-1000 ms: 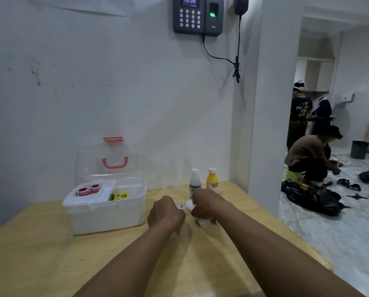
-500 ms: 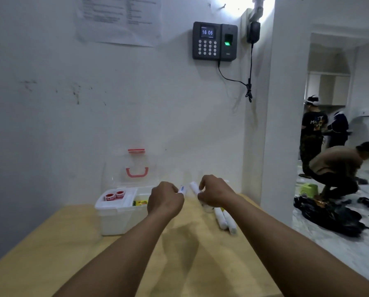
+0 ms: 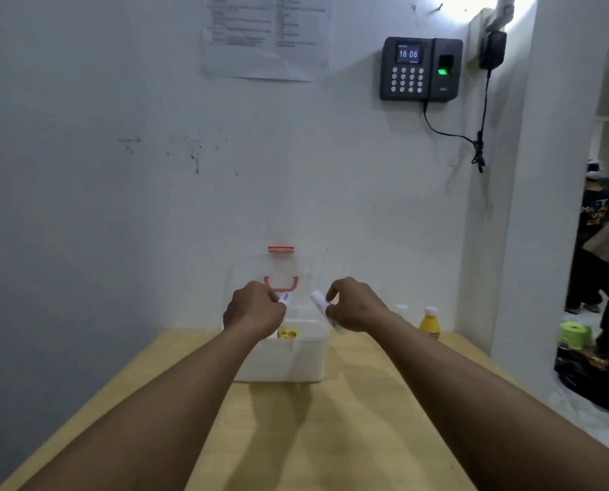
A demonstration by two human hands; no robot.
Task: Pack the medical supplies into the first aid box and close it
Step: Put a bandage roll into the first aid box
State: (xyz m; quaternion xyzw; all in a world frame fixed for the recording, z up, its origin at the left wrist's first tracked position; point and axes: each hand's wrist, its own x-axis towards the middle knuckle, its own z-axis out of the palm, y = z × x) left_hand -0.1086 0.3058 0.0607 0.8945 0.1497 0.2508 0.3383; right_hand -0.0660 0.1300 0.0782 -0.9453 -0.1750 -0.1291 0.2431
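Note:
The white first aid box (image 3: pixel 288 359) stands open at the back of the wooden table (image 3: pixel 313 430), its clear lid (image 3: pixel 281 274) with a red handle upright against the wall. A small yellow packet (image 3: pixel 288 334) lies inside. My left hand (image 3: pixel 255 310) hovers over the box's left part, shut on a white roll (image 3: pixel 286 298) with a label. My right hand (image 3: pixel 352 306) is above the box's right edge, shut on another white roll (image 3: pixel 322 306). A yellow bottle (image 3: pixel 429 324) and a white bottle (image 3: pixel 401 309) stand to the right of the box.
The wall is right behind the box, with a keypad device (image 3: pixel 419 69) and a dangling cable high up. To the right the table ends at a doorway, where people (image 3: pixel 600 249) stand and black bags (image 3: pixel 593 377) lie on the floor.
Both hands have lifted off the table and moved left and away from me, each carrying a white roll, to above the open box. The view has tilted upward.

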